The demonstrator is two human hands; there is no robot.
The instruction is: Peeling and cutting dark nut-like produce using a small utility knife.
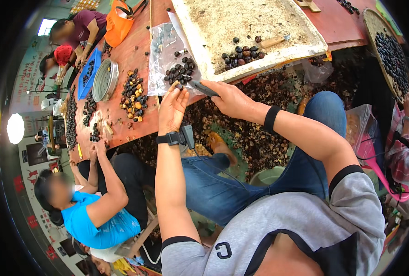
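Between the fingertips of my left hand (pixel 174 107) is a small dark round fruit (pixel 179 86), held just off the table's edge. My right hand (pixel 230 100) grips a grey-handled tool (pixel 204 88), probably a knife, its front end close to that fruit. Just beyond, a pile of dark round fruits (pixel 180 72) lies on a clear plastic bag (pixel 158 81). To the right, a pale, stained tray (pixel 204 45) bears more dark fruits (pixel 243 56) and a wooden-handled knife (pixel 272 41).
The red table (pixel 140 126) also carries dark and yellow fruits (pixel 134 96), a metal sieve (pixel 106 80) and a blue tray (pixel 90 74). A co-worker in blue (pixel 101 220) sits at left. A woven tray of fruits (pixel 370 20) is at right. Peelings (pixel 259 138) cover the floor around a green basin (pixel 267 175).
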